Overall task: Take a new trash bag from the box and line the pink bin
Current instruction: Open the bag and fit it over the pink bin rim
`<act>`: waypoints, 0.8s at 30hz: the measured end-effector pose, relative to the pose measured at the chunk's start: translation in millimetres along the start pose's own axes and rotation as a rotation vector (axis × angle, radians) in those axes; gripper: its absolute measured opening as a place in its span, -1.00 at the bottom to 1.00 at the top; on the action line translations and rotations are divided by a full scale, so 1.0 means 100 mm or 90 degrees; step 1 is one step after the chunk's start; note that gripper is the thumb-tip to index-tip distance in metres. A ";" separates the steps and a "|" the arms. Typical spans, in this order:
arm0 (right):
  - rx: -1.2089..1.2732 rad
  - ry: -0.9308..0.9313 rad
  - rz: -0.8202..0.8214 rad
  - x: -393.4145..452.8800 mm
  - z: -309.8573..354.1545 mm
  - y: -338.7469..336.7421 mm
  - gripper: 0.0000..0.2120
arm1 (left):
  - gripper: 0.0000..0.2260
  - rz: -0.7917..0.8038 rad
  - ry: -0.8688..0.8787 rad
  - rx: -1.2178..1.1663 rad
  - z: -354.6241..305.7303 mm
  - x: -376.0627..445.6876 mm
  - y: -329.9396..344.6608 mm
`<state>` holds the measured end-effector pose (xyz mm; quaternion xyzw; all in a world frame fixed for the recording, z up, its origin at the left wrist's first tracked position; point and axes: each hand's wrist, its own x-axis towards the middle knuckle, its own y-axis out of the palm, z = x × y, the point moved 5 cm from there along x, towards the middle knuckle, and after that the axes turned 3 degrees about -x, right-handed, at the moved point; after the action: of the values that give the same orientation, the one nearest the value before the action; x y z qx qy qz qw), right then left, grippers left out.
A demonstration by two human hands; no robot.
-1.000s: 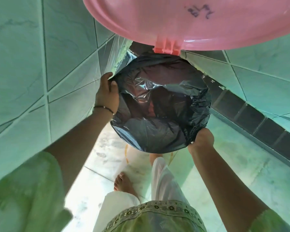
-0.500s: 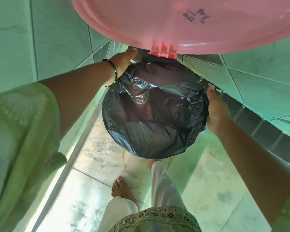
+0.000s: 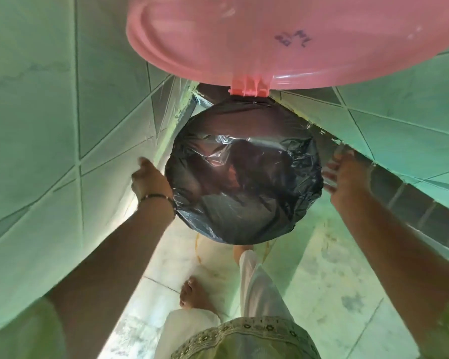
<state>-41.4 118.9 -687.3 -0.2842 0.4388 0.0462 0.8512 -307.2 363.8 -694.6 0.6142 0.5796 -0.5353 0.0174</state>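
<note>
The pink bin stands in a tiled corner with its round lid [image 3: 244,37] swung up on the hinge [image 3: 249,86]. A black trash bag [image 3: 244,185] lines it, with its mouth stretched over the whole rim and hiding the bin's body. My left hand [image 3: 151,180] is at the rim's left side, its fingers curled against the folded-over bag edge. At the rim's right side, my right hand [image 3: 345,177] is blurred with its fingers spread, and it holds nothing. The box of bags is not in view.
Green tiled walls [image 3: 36,125] close in on the left and right of the bin. A dark skirting band [image 3: 412,203] runs along the right wall. My bare feet [image 3: 195,294] stand on the pale floor tiles just in front of the bin.
My left hand came down from the back of the rim near the hinge to the left side. My right hand let go of the bag's right edge and spread its fingers.
</note>
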 end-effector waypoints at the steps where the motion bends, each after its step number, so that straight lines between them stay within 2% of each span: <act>1: 0.030 0.037 -0.018 -0.08 -0.15 -0.04 -0.67 | -0.51 0.014 -0.086 -0.067 0.23 -0.12 -0.01; 3: 0.123 0.156 -0.025 -0.32 -0.54 -0.06 -0.60 | -0.46 0.098 -0.253 -0.226 0.62 -0.39 0.05; 5: 0.214 0.240 0.025 -0.58 -0.85 0.03 -0.53 | -0.41 0.193 -0.353 -0.359 0.79 -0.64 0.16; 8: 0.339 0.286 0.116 -0.76 -1.15 0.22 -0.46 | -0.39 0.262 -0.382 -0.454 0.85 -0.79 0.24; 10: 0.376 0.295 0.133 -0.76 -1.18 0.28 -0.43 | -0.40 0.273 -0.389 -0.467 0.82 -0.74 0.28; 14: 0.328 0.316 0.146 -0.67 -1.14 0.34 -0.38 | -0.34 0.282 -0.405 -0.406 0.79 -0.61 0.28; 16: 0.248 0.321 0.117 -0.64 -1.05 0.28 -0.41 | -0.36 0.257 -0.385 -0.334 0.75 -0.58 0.23; 17: 0.217 0.322 0.087 -0.62 -1.00 0.23 -0.45 | -0.40 0.209 -0.353 -0.274 0.71 -0.54 0.17; 19: 0.167 0.257 0.014 -0.57 -0.81 0.10 -0.50 | -0.55 0.039 -0.272 -0.240 0.55 -0.50 -0.02; 20: 0.135 0.185 -0.015 -0.57 -0.66 0.05 -0.52 | -0.60 -0.028 -0.205 -0.229 0.41 -0.48 -0.12; 21: 0.103 0.098 -0.052 -0.57 -0.48 0.00 -0.55 | -0.63 -0.046 -0.116 -0.242 0.22 -0.50 -0.19; 24: 0.096 -0.169 -0.105 -0.73 0.13 -0.10 -0.79 | -0.65 0.016 0.125 -0.267 -0.37 -0.66 -0.27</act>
<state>-73.7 129.8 -620.4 -0.2458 0.2999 -0.0197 0.9215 -287.3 350.8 -618.0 0.6537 0.6692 -0.3403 0.0950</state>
